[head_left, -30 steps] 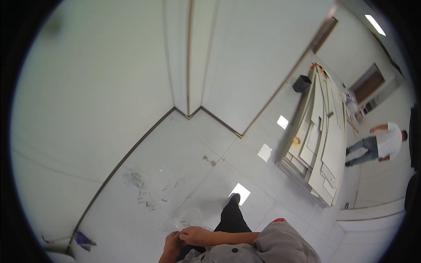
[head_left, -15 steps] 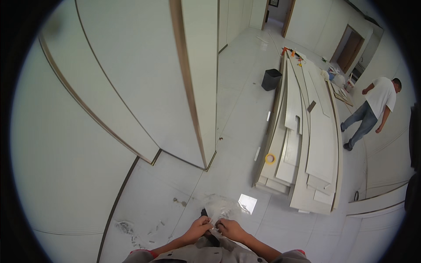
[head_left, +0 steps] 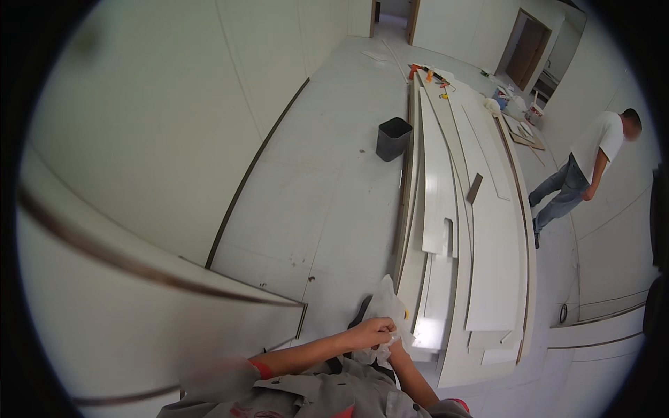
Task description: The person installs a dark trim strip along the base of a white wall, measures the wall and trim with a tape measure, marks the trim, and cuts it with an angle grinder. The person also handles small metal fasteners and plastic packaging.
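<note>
A crumpled, translucent plastic bag (head_left: 384,304) hangs in front of me at the lower middle, beside the near left corner of a stack of boards. My left hand (head_left: 375,332) is closed on the bag, its fingers pinched together near the bag's middle. Close against it, my right hand (head_left: 397,350) also grips the bag from the right. Its fingers are partly covered by the left hand and the plastic. What the bag contains cannot be made out.
The long stack of white boards (head_left: 502,279) runs away on my right, with tools (head_left: 428,74) at its far end. A black bin (head_left: 394,139) stands at its left side. A wall panel's corner (head_left: 304,306) juts in at left. Another person (head_left: 592,157) stands beyond the stack.
My view has shifted forward past the wall corner and toward the boards. Both hands have moved right with the bag, the left now overlapping the right. The other person has turned and shifted slightly.
</note>
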{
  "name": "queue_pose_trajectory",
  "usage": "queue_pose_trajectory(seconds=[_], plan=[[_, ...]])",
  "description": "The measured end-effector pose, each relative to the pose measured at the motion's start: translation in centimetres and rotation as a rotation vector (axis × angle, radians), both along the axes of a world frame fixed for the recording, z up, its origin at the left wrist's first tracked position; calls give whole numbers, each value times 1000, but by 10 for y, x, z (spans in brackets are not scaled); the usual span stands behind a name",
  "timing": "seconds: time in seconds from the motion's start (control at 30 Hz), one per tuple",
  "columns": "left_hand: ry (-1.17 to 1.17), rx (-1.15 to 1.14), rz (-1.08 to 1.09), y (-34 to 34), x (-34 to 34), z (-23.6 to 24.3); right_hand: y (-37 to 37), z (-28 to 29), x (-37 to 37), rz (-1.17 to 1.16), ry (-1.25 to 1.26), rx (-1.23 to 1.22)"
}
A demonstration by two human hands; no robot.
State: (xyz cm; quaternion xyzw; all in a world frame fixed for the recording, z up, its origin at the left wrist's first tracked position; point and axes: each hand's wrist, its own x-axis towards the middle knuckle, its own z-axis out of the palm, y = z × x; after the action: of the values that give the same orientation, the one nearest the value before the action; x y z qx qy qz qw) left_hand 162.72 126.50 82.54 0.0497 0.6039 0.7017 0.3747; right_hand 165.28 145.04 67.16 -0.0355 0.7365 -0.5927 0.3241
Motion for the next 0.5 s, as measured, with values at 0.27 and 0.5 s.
queue_pose_trajectory(seconds=[0.27, 0.5], plan=[[-118, 55, 283, -87, -353, 5, -58, 32, -395, 418, 624, 512], [-114, 204, 498, -169, -606, 31, -173, 89, -712, 557, 379, 205]])
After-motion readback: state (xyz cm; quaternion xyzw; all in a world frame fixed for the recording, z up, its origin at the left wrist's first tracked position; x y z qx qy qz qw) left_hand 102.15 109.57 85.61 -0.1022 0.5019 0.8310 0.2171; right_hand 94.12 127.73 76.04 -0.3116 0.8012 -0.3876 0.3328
